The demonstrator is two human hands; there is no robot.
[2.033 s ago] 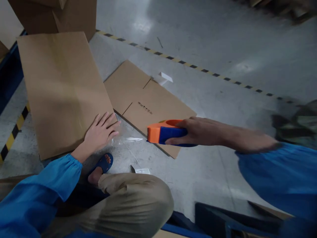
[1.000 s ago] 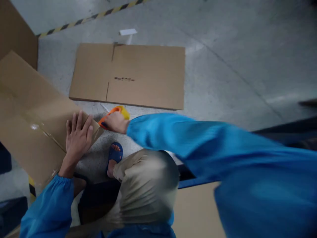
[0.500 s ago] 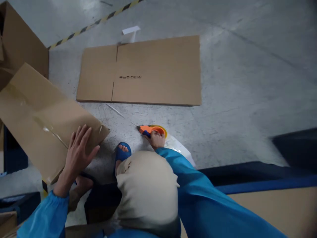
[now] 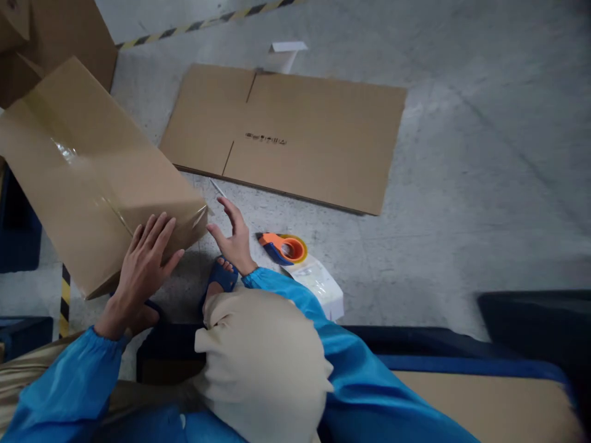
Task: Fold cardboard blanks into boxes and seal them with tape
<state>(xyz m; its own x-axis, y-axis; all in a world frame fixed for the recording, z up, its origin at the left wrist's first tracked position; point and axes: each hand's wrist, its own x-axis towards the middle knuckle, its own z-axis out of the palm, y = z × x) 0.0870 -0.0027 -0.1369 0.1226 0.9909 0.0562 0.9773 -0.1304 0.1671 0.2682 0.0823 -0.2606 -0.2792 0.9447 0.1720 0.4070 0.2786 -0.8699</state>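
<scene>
A brown cardboard box (image 4: pixel 106 160), with clear tape along its top seam, lies tilted at the left. My left hand (image 4: pixel 145 267) rests on its near end with the fingers stretched out. Close to the box's right corner, where a bit of clear tape shines, my right hand (image 4: pixel 234 239) is raised with thumb and fingers apart and nothing in it. An orange and blue tape dispenser (image 4: pixel 272 249) with a yellowish roll lies on the floor to the right of that hand. It sits by a white paper bundle (image 4: pixel 323 286).
Flattened cardboard boxes (image 4: pixel 314 147) lie stacked on the floor ahead. Another brown box (image 4: pixel 69 43) stands at the far left. Blue-edged containers (image 4: pixel 471 366) are along the near side. Black and yellow tape (image 4: pixel 207 24) marks the floor.
My right hand has let go of the tape dispenser, now on the floor, and moved left to the box's corner. My left hand stays on the box. The view has turned somewhat.
</scene>
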